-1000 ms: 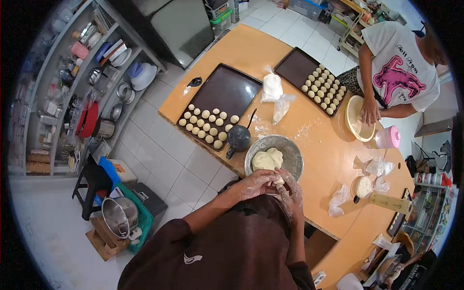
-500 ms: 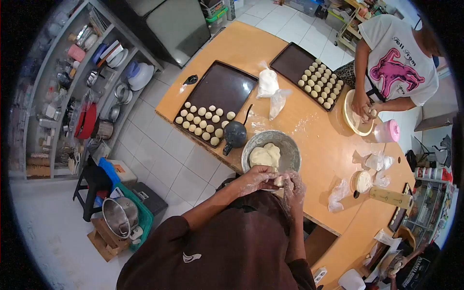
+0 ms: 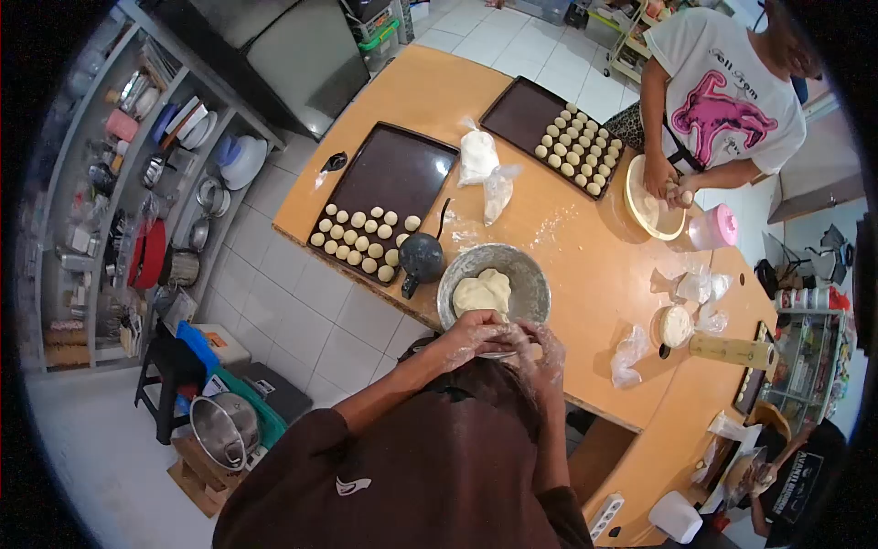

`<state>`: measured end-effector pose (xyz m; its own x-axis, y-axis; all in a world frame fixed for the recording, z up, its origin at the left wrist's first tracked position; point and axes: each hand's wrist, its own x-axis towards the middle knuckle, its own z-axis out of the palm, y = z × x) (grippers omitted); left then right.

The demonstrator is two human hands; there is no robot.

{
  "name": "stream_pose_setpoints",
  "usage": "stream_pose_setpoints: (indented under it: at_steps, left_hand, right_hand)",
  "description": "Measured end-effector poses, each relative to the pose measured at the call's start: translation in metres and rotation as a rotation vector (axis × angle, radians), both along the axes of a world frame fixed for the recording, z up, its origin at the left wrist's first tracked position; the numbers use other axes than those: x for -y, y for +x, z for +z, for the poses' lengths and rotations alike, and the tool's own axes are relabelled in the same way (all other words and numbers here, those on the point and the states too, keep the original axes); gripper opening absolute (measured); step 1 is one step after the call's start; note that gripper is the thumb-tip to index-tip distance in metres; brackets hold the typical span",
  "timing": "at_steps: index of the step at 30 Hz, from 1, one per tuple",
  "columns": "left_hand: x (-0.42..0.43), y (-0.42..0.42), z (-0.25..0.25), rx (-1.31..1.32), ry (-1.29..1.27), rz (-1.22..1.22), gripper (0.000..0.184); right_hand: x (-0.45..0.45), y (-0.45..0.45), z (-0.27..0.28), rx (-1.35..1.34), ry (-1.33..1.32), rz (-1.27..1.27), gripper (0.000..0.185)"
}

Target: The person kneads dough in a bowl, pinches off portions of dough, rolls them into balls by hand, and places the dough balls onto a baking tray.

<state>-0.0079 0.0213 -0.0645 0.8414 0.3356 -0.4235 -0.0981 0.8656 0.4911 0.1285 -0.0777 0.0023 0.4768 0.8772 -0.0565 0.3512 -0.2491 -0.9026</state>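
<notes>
My left hand and my right hand meet at the near rim of a metal bowl. Their floury fingers are closed together around a small piece of dough, which the fingers now mostly hide. A larger lump of pale dough lies in the bowl. Left of the bowl, a dark round tool with a handle rests by the table edge. Beyond it is a dark baking tray, with rows of small dough balls on its near part.
A second tray holds more dough balls. Bags of white powder lie between the trays. Across the table, a person in a white shirt works over a yellow bowl. Another person's arm shows at lower right.
The view has shifted, so the table and trays sit further left. My fingers have closed in over the small dough piece, which showed between them before.
</notes>
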Motion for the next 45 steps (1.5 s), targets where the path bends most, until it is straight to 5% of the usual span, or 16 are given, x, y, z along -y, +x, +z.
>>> stream_pose_setpoints:
  at_steps: [4, 10, 19, 22, 26, 29, 30, 33, 37, 41, 44, 45]
  left_hand:
    - [-0.009, 0.005, 0.013, -0.125, 0.056, -0.057, 0.014]
    - [-0.01, 0.003, 0.035, -0.025, 0.046, -0.001, 0.016]
    - [-0.01, -0.012, 0.022, -0.089, 0.095, 0.042, 0.021]
    - [-0.008, -0.013, 0.006, 0.033, -0.04, 0.033, 0.024]
    - [-0.016, -0.014, 0.041, 0.024, -0.02, 0.026, 0.021]
    - [-0.025, -0.025, 0.045, 0.185, -0.011, -0.014, 0.022]
    - [-0.025, -0.022, 0.041, 0.184, 0.054, -0.051, 0.023]
    - [-0.021, -0.018, 0.036, 0.033, 0.147, -0.018, 0.022]
    - [-0.01, -0.019, 0.018, -0.066, 0.126, 0.094, 0.014]
    - [-0.014, -0.022, 0.028, 0.128, 0.076, -0.004, 0.02]
    - [-0.016, -0.021, 0.023, 0.077, -0.152, 0.057, 0.028]
    - [-0.017, -0.022, 0.023, 0.087, -0.117, 0.026, 0.025]
  right_hand:
    - [-0.003, 0.002, -0.014, 0.248, 0.051, 0.112, 0.03]
    - [-0.013, 0.004, -0.003, 0.017, 0.013, 0.146, 0.033]
    - [-0.018, -0.013, -0.007, 0.421, 0.127, 0.226, 0.032]
    - [-0.018, -0.009, -0.01, 0.311, -0.05, 0.233, 0.028]
    - [-0.014, -0.01, -0.02, -0.261, 0.134, 0.125, 0.018]
    - [-0.018, -0.024, 0.007, 0.024, 0.126, 0.153, 0.019]
    - [-0.022, -0.016, 0.004, 0.459, 0.167, 0.286, 0.023]
    - [-0.022, -0.019, 0.004, 0.501, 0.051, 0.247, 0.03]
    - [-0.022, -0.03, 0.022, 0.385, 0.039, 0.35, 0.045]
    - [-0.018, -0.023, 0.01, 0.368, 0.096, 0.346, 0.046]
    - [-0.024, -0.031, 0.018, -0.068, 0.011, 0.155, 0.042]
    - [-0.025, -0.03, 0.018, -0.013, -0.04, 0.148, 0.042]
